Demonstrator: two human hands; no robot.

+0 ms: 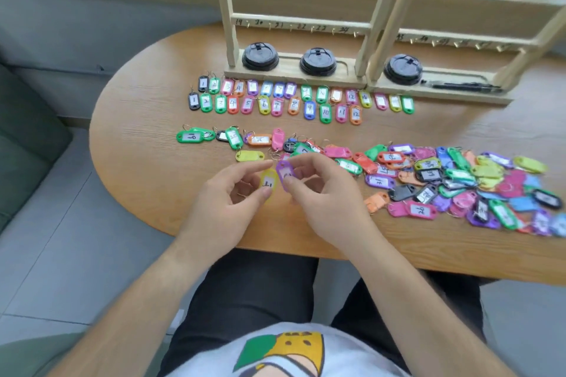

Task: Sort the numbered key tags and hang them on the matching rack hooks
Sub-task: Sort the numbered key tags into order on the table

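Pinching the yellow tag (269, 182) in the left hand (226, 193) and the purple tag (284, 173) in the right hand (321, 190), turn both labels upright and read them before laying each in the sorted rows (275, 98) ahead of both hands.

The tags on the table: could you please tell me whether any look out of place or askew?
Nothing looks damaged. The two rows by the rack lie neat and upright; the small group this side of them lies sideways and crooked, and the pile on the right is a loose overlapping heap.
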